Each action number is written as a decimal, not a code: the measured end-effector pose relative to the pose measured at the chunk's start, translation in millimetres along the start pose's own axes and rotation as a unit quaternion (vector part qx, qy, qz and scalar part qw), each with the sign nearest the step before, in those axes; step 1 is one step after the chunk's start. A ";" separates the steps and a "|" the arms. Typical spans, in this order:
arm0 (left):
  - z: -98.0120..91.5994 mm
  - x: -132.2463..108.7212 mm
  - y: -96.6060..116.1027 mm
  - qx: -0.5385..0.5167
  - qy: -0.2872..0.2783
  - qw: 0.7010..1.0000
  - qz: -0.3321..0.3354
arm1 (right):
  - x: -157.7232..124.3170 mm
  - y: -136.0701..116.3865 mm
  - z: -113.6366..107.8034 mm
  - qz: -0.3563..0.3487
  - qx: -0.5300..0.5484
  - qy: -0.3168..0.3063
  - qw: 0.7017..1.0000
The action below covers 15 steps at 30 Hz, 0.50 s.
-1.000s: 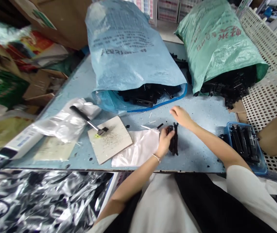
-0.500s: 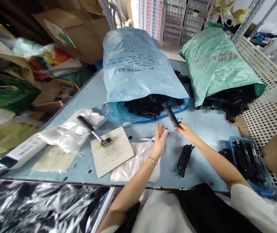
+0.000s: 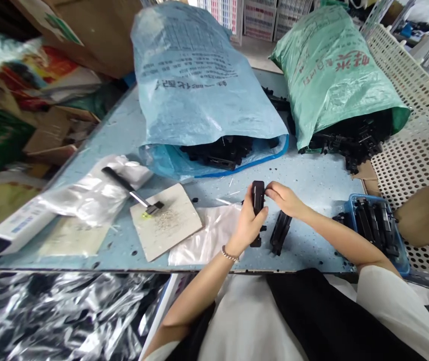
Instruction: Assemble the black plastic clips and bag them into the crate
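My left hand (image 3: pixel 246 225) is wrapped round a long black plastic part (image 3: pixel 258 196), which looks like a printer cartridge housing, held nearly upright over the table. Close beside its upper right edge, my right hand (image 3: pixel 287 201) has its fingers pinched; whether they grip the part or something small is hidden. A second black plastic part (image 3: pixel 281 231) lies on the table below my right wrist. Behind my hands, the mouth of a blue bag (image 3: pixel 206 95) gapes, with black parts (image 3: pixel 225 153) inside.
A green bag (image 3: pixel 334 80) spills similar parts at the back right. At right, a blue basket (image 3: pixel 400 245) holds several more. On the left are a hammer (image 3: pixel 133 193) resting on a pale board (image 3: pixel 171 230), and clear plastic bags (image 3: pixel 94 190). The table edge (image 3: pixel 124 271) runs in front.
The black part has moved from my right hand, near the blue bag, into my left hand closer to me. My left hand has closed round it. The view has shifted.
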<state>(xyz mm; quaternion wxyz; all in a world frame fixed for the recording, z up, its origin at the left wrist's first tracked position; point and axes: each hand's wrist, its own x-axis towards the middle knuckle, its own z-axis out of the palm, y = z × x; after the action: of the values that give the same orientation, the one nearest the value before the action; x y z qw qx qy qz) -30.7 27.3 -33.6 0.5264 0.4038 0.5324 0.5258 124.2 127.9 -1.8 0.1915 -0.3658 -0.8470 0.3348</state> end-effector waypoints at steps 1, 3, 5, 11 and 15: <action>-3.0 1.7 -0.5 0.000 0.009 1.000 0.002 | -2.0 -1.3 4.8 0.034 0.053 -0.012 0.998; -9.2 6.3 1.3 -0.020 0.020 0.999 -0.015 | -10.4 -4.6 12.0 0.066 0.086 -0.033 0.994; -13.8 10.7 6.8 -0.059 0.025 0.997 -0.048 | -22.9 -8.9 16.8 0.016 0.012 -0.050 0.999; -13.2 21.1 16.7 -0.088 0.018 0.992 -0.084 | -58.7 -24.0 35.4 -0.073 -0.140 -0.104 0.982; -16.4 34.4 -11.0 0.018 0.107 0.994 0.000 | -36.5 -11.8 33.0 0.092 -0.025 -0.168 0.981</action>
<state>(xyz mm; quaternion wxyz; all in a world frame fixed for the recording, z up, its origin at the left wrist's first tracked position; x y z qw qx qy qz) -49.6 57.5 -50.9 0.4588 0.3547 0.5953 0.5562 123.6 80.4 -19.5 0.0058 -0.3851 -0.8382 0.3861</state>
